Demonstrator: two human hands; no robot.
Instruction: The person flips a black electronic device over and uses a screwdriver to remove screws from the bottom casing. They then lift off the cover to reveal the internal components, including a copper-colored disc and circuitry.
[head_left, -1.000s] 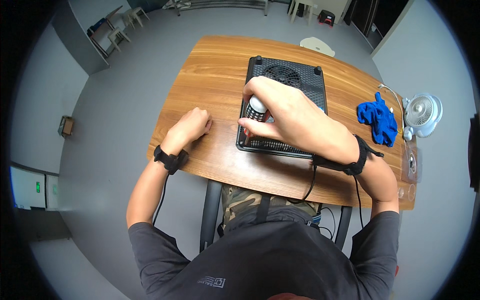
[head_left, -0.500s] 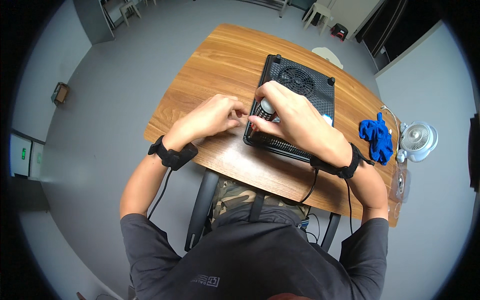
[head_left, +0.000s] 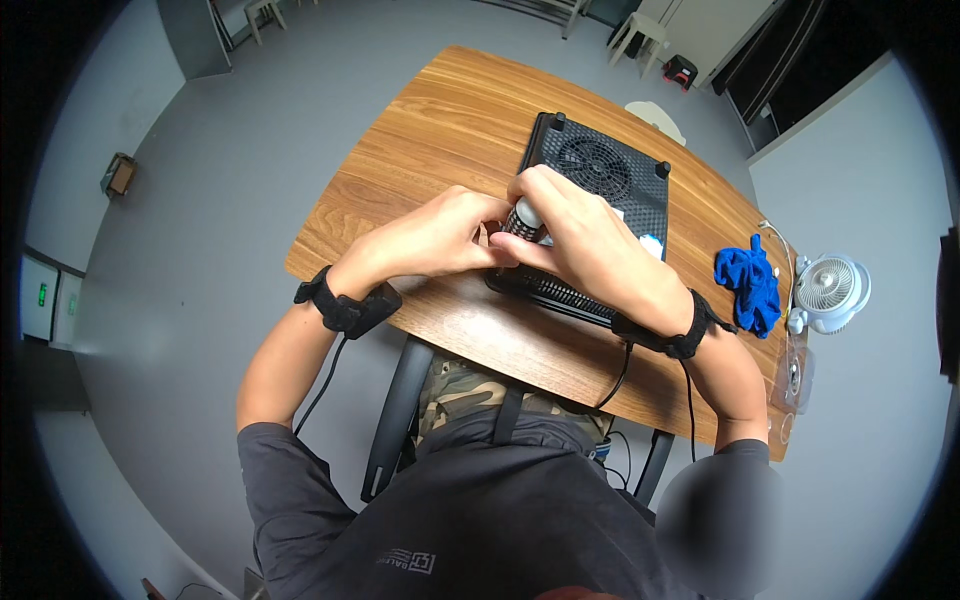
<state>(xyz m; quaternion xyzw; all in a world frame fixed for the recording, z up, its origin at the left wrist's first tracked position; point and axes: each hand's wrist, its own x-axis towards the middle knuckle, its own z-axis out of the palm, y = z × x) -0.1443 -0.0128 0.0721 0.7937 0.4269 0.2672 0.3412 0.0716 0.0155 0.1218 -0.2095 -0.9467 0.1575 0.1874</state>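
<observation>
On the wooden table lies a black laptop cooling pad point(head_left: 640, 200), its round fan grille and stubby feet facing up. Over its near left part, my right hand point(head_left: 578, 228) is closed around a small cylinder point(head_left: 527, 217) with a pale grey end and a dark, white-patterned side. My left hand point(head_left: 455, 232) comes in from the left with fingers and thumb curled around the cylinder's lower left side; the fingertips are partly hidden. Something white and blue point(head_left: 651, 245) shows on the pad beyond my right hand, mostly covered.
A crumpled blue cloth point(head_left: 750, 287) lies at the table's right side, beside a small white fan point(head_left: 832, 290) with its cable. A clear plastic piece point(head_left: 795, 378) rests near the right edge. Pale stools point(head_left: 640, 38) stand on the floor beyond the table.
My left hand has moved right, from apart to closing at the cylinder beside my right hand. My right hand keeps its hold, nearly in place.
</observation>
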